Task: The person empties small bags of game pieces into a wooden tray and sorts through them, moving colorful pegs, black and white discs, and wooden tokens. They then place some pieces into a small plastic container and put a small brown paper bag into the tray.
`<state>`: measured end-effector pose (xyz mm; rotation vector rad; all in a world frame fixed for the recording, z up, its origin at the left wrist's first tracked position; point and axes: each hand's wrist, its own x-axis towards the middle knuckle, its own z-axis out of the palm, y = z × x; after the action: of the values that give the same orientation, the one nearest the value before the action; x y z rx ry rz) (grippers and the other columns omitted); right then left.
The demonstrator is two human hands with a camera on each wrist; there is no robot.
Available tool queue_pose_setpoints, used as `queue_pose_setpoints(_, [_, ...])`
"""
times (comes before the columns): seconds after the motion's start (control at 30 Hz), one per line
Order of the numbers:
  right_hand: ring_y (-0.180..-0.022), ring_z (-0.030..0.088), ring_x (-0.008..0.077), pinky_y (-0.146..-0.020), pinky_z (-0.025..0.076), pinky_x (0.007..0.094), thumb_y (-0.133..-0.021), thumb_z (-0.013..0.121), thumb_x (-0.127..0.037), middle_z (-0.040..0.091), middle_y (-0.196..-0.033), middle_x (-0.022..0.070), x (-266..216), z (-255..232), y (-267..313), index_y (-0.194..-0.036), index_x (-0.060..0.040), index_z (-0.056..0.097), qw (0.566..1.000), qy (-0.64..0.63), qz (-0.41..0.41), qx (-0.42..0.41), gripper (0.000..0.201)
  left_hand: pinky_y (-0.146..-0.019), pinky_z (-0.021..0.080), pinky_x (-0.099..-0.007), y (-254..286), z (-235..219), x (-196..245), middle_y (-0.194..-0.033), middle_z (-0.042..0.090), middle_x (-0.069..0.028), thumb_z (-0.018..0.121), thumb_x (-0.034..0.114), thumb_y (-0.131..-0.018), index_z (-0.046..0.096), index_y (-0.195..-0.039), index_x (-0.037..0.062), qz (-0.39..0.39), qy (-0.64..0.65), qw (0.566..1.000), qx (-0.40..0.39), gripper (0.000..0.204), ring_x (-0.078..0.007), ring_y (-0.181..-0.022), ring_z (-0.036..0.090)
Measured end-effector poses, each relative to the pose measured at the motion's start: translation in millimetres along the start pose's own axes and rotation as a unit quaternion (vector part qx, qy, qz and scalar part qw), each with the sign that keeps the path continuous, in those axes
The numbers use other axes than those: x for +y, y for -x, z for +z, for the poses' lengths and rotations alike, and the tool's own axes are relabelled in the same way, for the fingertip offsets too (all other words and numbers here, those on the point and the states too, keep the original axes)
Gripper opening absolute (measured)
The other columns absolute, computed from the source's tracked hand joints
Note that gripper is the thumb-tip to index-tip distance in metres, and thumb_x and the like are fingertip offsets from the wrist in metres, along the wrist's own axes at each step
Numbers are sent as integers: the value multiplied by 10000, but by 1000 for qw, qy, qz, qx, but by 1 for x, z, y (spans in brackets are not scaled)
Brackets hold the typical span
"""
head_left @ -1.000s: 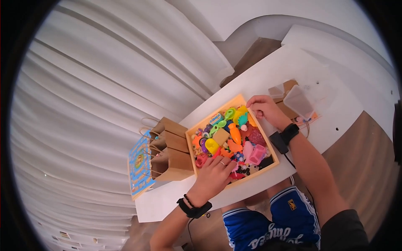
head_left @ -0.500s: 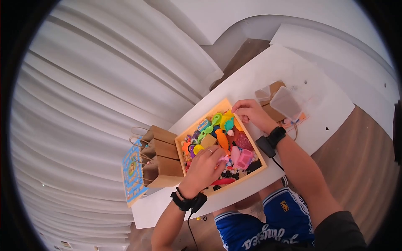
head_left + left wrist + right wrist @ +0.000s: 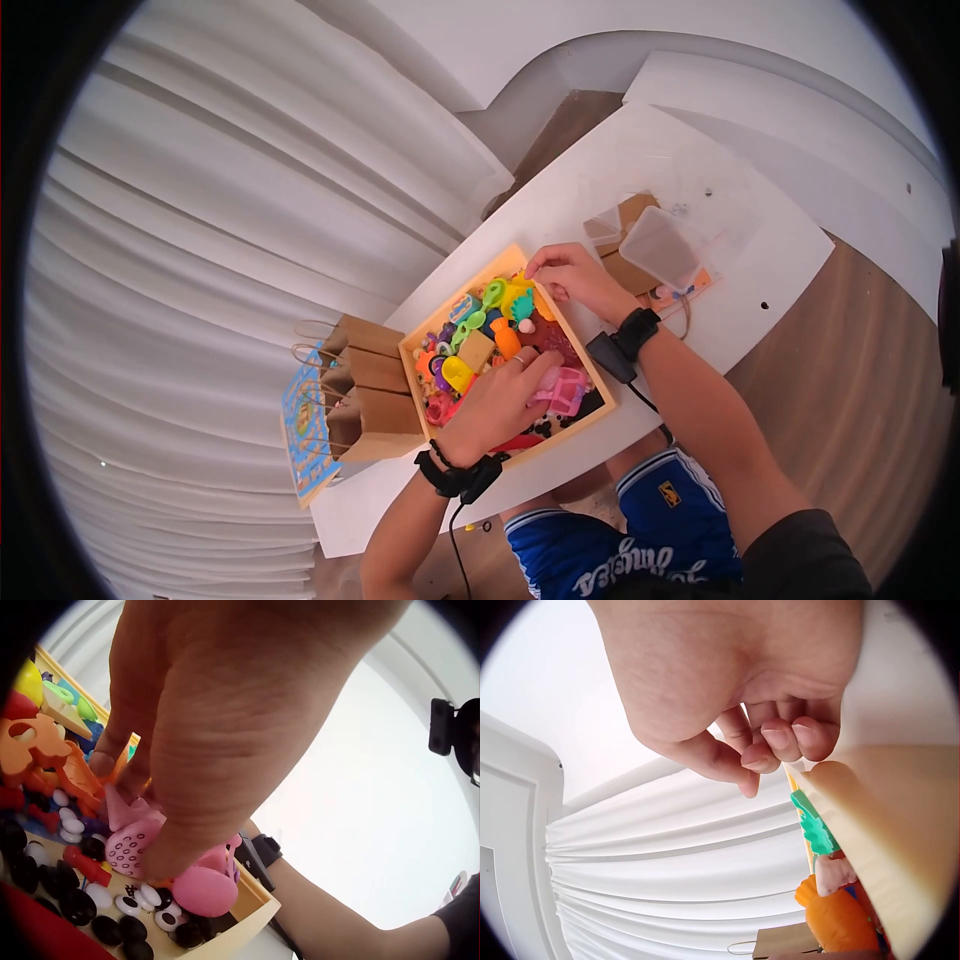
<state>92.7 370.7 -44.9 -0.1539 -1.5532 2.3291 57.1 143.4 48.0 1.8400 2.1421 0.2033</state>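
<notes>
Inside a wooden tray [image 3: 570, 435] full of small plastic toys, my left hand [image 3: 492, 405] reaches down. Its thumb and fingers pinch a pink toy piece with dark ring-like dots [image 3: 126, 851], seen in the left wrist view. Close beside it lie a pink oval piece [image 3: 205, 891], an orange toy [image 3: 34, 742] and several black and white beads. My right hand [image 3: 580, 280] is at the tray's far right rim, fingers loosely curled with nothing in them. Below those fingers, the right wrist view shows a green leafy piece [image 3: 817, 832] and an orange carrot-shaped toy [image 3: 840, 922].
Brown paper bags [image 3: 385, 400] with handles stand against the tray's left side, beside a blue printed board [image 3: 308, 425]. Clear plastic containers [image 3: 660, 245] and brown paper lie at the right on the white table [image 3: 740, 320]. A pleated white curtain [image 3: 250, 200] hangs at the left.
My left hand has moved right within the tray, from the front toys to the pink pieces. The right hand stays by the rim. The whole head view has shifted slightly.
</notes>
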Motion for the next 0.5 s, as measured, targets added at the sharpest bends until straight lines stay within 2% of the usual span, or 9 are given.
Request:
queue_pose_setpoints(0.17, [-609, 471, 45, -581, 383, 223, -955, 619, -76, 502, -675, -47, -3, 2, 2, -976, -9, 704, 1000, 18, 6, 9, 110, -850, 548, -457, 4, -1, -4, -1171, 628, -156, 768, 117, -813, 627, -1295, 128, 0, -4, 1000, 14, 502, -392, -1001, 664])
queue_pose_setpoints(0.23, [-608, 469, 44, -579, 381, 221, -956, 616, -76, 500, -674, -46, -3, 2, 1, -977, -10, 704, 1000, 20, 1, 5, 112, -851, 551, -430, 10, -4, -7, -1158, 631, -142, 773, 89, -819, 681, -1246, 131, -6, 41, 999, 33, 439, -360, -975, 668])
queue_pose_setpoints(0.37, [-605, 463, 45, -579, 378, 219, -963, 605, -79, 500, -679, -41, -4, 2, 3, -984, -19, 702, 999, 35, -5, 3, 116, -830, 556, -401, 26, -18, -11, -1128, 638, -136, 774, 59, -830, 718, -1215, 126, -35, 48, 998, 35, 395, -330, -952, 672])
queue_pose_setpoints(0.5, [-616, 457, 47, -589, 375, 214, -969, 598, -91, 505, -712, -35, -5, 2, 4, -991, -25, 691, 999, 31, 8, -1, 116, -758, 559, -376, 58, -37, -19, -1098, 658, -137, 774, 36, -844, 752, -1171, 109, -61, 46, 992, 102, 335, -304, -885, 686])
